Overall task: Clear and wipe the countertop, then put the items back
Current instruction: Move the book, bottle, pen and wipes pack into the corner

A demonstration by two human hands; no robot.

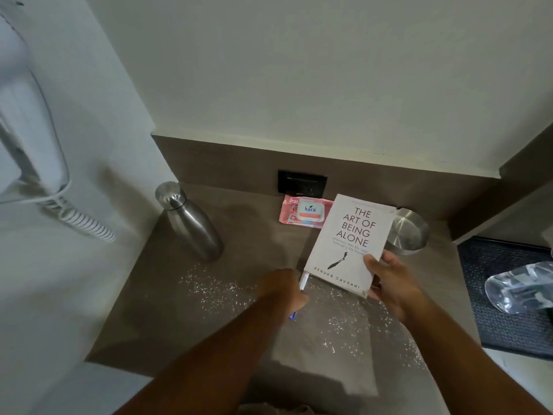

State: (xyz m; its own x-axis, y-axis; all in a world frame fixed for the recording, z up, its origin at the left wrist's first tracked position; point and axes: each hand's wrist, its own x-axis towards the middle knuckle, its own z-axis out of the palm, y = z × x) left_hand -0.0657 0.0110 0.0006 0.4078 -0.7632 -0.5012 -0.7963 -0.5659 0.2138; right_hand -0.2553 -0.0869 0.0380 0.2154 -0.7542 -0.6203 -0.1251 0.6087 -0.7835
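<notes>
Countertop (155, 307) runs grey-brown and matte from the left wall to the right edge, and it is dirty: pale crumbs lie scattered across its near half, thickest in front of your hands. At far left a white dryer (33, 139) hangs on the wall with its coiled cord trailing down. A steel bottle (191, 223) stands upright in the back left corner of the top. Your left hand (284, 290) is curled shut around a pen (302, 283), white at the upper end, blue at the lower tip showing below your wrist. Behind it a pink wipes pack (305, 211) lies flat against the backsplash, under a black socket (301, 181). Your right hand (389, 283) pinches the lower right corner of a white book (350, 244), thumb on the cover, fingers beneath; the book is tilted, and you cannot tell whether its far edge rests on the top. Just beside the book's right edge stands a steel bowl (408, 232). Past the right edge lies a dark mat (490, 319), with crumpled clear plastic (520, 287) on it.
</notes>
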